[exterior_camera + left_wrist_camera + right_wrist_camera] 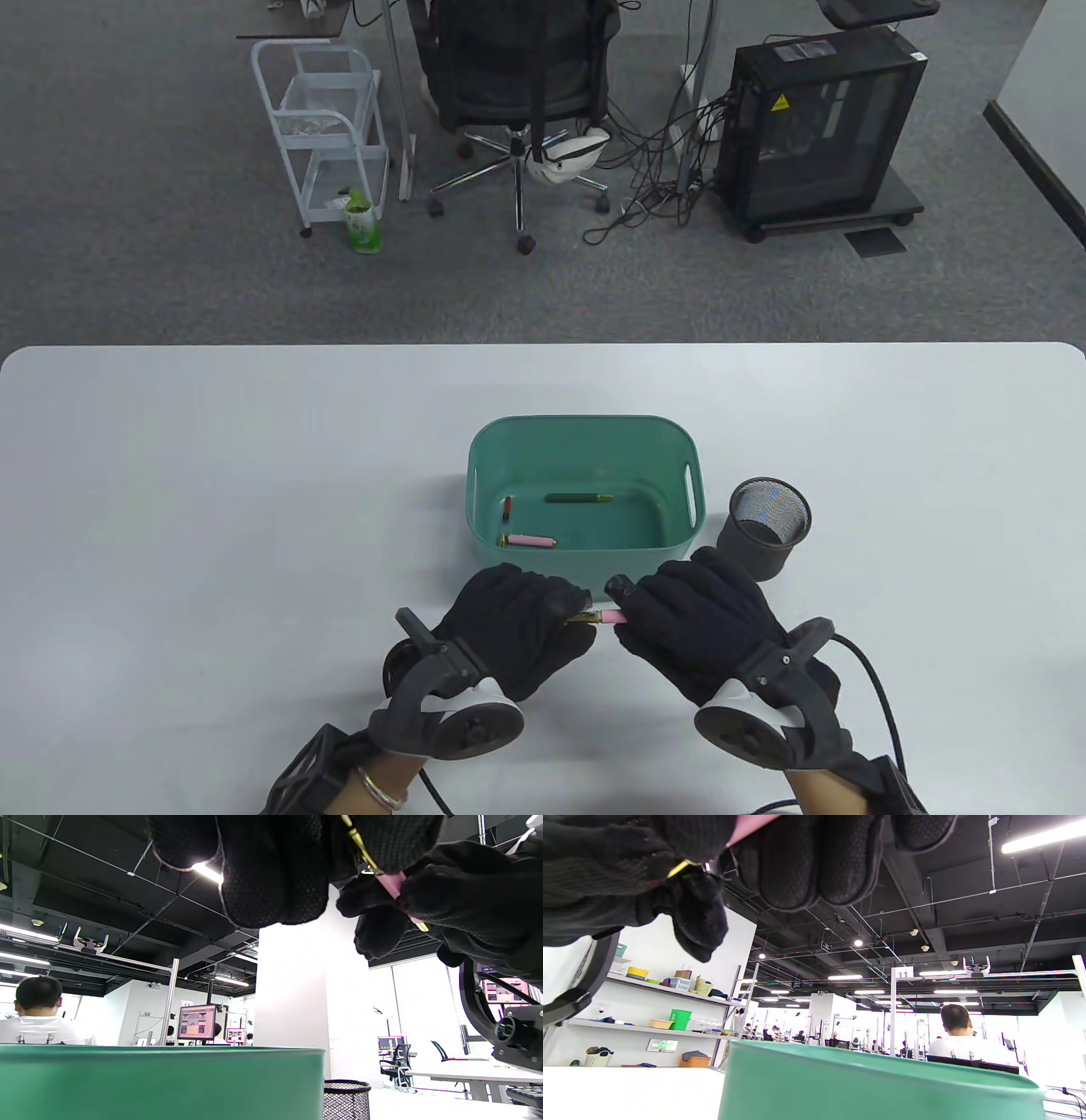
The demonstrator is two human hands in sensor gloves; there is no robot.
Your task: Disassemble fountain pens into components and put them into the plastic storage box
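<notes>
Low in the frame's centre, my left hand [517, 628] and right hand [691, 624], in black knit gloves, both pinch a slim pink pen [604, 617] with gold trim, held level between them. Just above sits the smooth green plastic box [585, 427], rounded at its corners, holding a pink piece [530, 541], a dark green piece [579, 498] and a small dark piece [506, 509]. A black mesh cup [768, 526] stands right of it.
</notes>
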